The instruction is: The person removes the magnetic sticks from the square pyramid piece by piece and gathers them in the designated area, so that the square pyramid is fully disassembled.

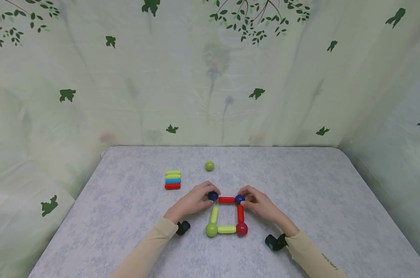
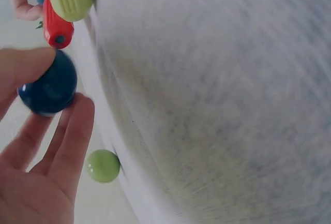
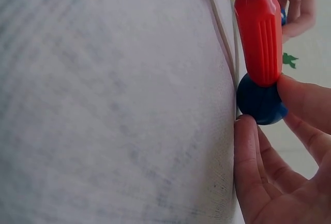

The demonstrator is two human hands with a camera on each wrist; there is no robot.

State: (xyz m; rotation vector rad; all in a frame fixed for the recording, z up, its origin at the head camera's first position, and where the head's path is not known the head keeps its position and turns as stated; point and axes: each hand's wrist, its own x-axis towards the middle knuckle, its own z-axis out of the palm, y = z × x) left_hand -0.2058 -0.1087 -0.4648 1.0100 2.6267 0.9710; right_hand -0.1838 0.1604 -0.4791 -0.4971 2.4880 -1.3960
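My left hand (image 1: 198,197) pinches a dark blue ball (image 2: 51,87) between thumb and fingers, close to the free ends of a red rod (image 1: 227,200) and a yellow-green rod (image 1: 214,214). My right hand (image 1: 260,202) holds a second dark blue ball (image 3: 260,100), which joins that red rod to another red rod (image 3: 261,40). This other rod runs to a crimson ball (image 1: 242,229). A lower yellow-green rod (image 1: 227,229) links the crimson ball to a green ball (image 1: 211,229), from which the upright yellow-green rod rises. Together the pieces outline a square on the table.
Behind the left hand, several loose rods (image 1: 173,181) in yellow-green, blue and red lie side by side. A loose green ball (image 1: 209,166) sits farther back on the grey table (image 1: 300,185). A leaf-patterned cloth (image 1: 189,77) hangs behind the table.
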